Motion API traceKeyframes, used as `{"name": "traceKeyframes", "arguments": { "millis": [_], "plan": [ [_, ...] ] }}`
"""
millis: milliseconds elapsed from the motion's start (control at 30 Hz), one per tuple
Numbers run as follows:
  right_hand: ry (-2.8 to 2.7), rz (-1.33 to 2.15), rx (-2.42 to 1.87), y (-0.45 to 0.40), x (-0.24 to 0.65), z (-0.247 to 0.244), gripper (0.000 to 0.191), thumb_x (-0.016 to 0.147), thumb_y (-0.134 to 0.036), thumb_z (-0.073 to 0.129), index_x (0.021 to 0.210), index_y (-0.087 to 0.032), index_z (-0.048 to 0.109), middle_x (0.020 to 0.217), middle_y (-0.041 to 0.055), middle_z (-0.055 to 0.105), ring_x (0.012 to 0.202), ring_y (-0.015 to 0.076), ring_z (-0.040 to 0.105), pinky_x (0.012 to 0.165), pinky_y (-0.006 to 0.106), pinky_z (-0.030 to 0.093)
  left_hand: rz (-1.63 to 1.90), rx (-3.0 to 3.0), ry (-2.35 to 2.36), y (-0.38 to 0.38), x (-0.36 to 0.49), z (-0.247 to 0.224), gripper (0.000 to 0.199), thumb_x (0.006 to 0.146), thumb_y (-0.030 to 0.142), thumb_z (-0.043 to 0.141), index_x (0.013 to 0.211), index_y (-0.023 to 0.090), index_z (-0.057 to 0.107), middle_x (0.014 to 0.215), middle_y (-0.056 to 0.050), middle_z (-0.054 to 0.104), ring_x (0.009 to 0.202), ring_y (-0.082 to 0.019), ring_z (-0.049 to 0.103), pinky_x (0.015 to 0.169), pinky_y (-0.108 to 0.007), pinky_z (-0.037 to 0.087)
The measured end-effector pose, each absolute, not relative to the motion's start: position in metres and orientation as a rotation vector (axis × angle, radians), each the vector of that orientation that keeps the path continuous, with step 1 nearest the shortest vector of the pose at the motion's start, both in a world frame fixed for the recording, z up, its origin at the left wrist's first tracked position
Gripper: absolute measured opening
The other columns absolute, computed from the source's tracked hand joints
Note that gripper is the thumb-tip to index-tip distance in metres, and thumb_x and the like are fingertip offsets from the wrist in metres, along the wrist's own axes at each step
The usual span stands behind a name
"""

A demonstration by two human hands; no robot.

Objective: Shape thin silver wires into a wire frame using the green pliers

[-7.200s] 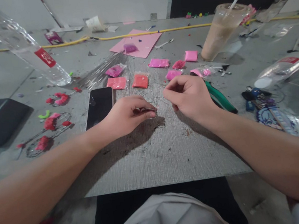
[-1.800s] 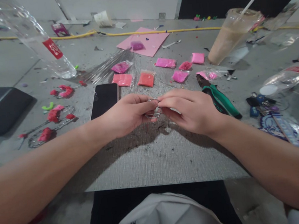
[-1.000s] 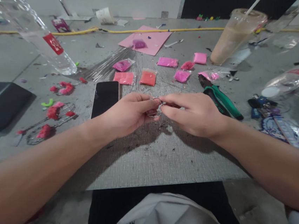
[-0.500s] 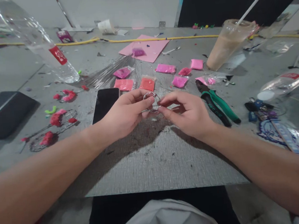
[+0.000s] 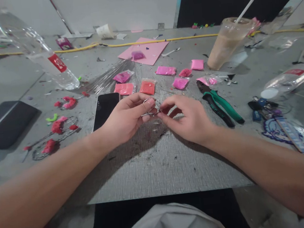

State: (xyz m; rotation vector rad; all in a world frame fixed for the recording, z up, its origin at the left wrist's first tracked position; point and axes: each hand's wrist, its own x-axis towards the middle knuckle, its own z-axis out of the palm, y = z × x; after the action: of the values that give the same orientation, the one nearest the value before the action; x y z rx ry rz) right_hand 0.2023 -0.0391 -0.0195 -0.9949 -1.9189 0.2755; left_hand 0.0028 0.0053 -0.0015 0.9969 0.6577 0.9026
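Silver wire piece (image 5: pixel 153 108), bent in loops, up between both hands' fingertips, above the table (image 5: pixel 158 174). Runs roughly left-right, from left fingertips toward right; exact long axis unclear, partly hidden by fingers. Left hand (image 5: pixel 123 120): thumb and fingers pinching it. Right hand (image 5: pixel 190 119): thumb tip at its right end, index curled close above; can't tell if pinched.

Black-screen phone (image 5: pixel 104 111) just beyond left fingers, partly behind the hand. Orange packet (image 5: pixel 147 87) just past left fingertips. Green-black pliers (image 5: pixel 219 104) right of right fingers, grip lettering blurred. Bottle (image 5: pixel 66 77) far left of fingers, red label (image 5: pixel 57 63), white characters unreadable. Tag (image 5: pixel 284 131) far right, blue lettering unclear. Shirt (image 5: pixel 168 223) nearest body, print cut off, starts "M".
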Motion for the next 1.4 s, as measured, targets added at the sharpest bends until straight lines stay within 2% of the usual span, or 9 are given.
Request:
{"name": "traceKeyframes", "arguments": {
  "millis": [133,333,433,600,733,933,1167,1300,1400],
  "plan": [
    [-1.957,0.196,-0.999,-0.041,0.201,-0.021,0.003,0.099,-0.02,0.066,0.098,-0.022,0.067,0.091,0.0038,0.075,0.083,0.0175,0.07,0.07,0.03,0.06,0.883,1.021,0.641,0.006,0.002,-0.005,0.013,0.086,0.021,0.088,0.084,0.016,0.076,0.081,-0.002,0.074,0.08,-0.012,0.072,0.08,-0.025,0.062],
    [-1.908,0.195,-0.997,-0.041,0.201,-0.021,0.006,0.097,-0.016,0.064,0.093,-0.021,0.064,0.105,0.0096,0.071,0.096,0.0206,0.068,0.067,0.03,0.06,0.851,1.083,0.626,0.008,-0.001,-0.004,0.013,0.083,0.02,0.091,0.086,0.017,0.078,0.081,0.0,0.076,0.077,-0.012,0.074,0.075,-0.023,0.061],
    [-1.909,0.217,-1.004,-0.041,0.202,-0.02,0.006,0.096,-0.017,0.064,0.093,-0.022,0.063,0.103,0.0084,0.068,0.093,0.0198,0.066,0.065,0.03,0.058,0.876,1.079,0.647,0.006,-0.001,-0.001,0.012,0.083,0.018,0.09,0.084,0.017,0.078,0.079,0.0,0.075,0.075,-0.011,0.073,0.076,-0.023,0.061],
    [-1.977,0.221,-1.072,-0.04,0.202,-0.018,0.008,0.1,-0.02,0.06,0.092,-0.023,0.058,0.09,0.0042,0.068,0.085,0.0196,0.063,0.071,0.033,0.053,0.942,1.077,0.707,0.004,0.001,-0.002,0.015,0.082,0.017,0.089,0.081,0.017,0.075,0.079,-0.001,0.074,0.08,-0.013,0.073,0.08,-0.025,0.061],
    [-2.008,0.231,-1.135,-0.04,0.203,-0.018,0.007,0.099,-0.02,0.06,0.092,-0.023,0.057,0.09,0.0046,0.07,0.083,0.0197,0.063,0.07,0.034,0.049,0.998,1.245,0.769,0.005,0.0,-0.006,0.013,0.086,0.02,0.087,0.084,0.02,0.074,0.081,-0.001,0.075,0.082,-0.014,0.073,0.081,-0.026,0.06],
    [-2.044,0.266,-1.084,-0.04,0.202,-0.02,0.003,0.1,-0.02,0.06,0.097,-0.021,0.06,0.09,0.0044,0.071,0.08,0.0183,0.064,0.072,0.034,0.05,1.05,1.511,0.887,0.005,-0.002,-0.005,0.016,0.085,0.021,0.088,0.1,0.024,0.082,0.093,-0.003,0.077,0.089,-0.018,0.071,0.085,-0.031,0.059],
    [-2.052,0.254,-1.059,-0.045,0.2,-0.017,0.007,0.099,-0.018,0.057,0.094,-0.022,0.06,0.088,0.0036,0.069,0.08,0.0182,0.063,0.073,0.033,0.051,1.116,1.579,0.922,-0.004,-0.002,0.002,0.01,0.087,0.025,0.087,0.096,0.024,0.083,0.094,-0.004,0.076,0.09,-0.021,0.069,0.083,-0.033,0.054],
    [-2.037,0.317,-1.089,-0.051,0.196,-0.015,0.005,0.098,-0.018,0.06,0.095,-0.021,0.063,0.087,0.0035,0.072,0.079,0.0178,0.066,0.073,0.032,0.051,1.186,1.891,0.979,-0.008,-0.007,0.003,0.007,0.09,0.023,0.082,0.096,0.026,0.084,0.099,-0.007,0.075,0.1,-0.024,0.065,0.078,-0.032,0.05],
    [-2.003,0.378,-1.096,-0.054,0.194,-0.013,0.004,0.097,-0.017,0.062,0.095,-0.02,0.064,0.086,0.0025,0.072,0.076,0.0166,0.066,0.071,0.031,0.051,1.22,2.191,0.964,-0.003,-0.011,-0.002,0.01,0.095,0.023,0.075,0.101,0.026,0.083,0.101,-0.008,0.075,0.094,-0.024,0.065,0.079,-0.034,0.053]
  ]
}}
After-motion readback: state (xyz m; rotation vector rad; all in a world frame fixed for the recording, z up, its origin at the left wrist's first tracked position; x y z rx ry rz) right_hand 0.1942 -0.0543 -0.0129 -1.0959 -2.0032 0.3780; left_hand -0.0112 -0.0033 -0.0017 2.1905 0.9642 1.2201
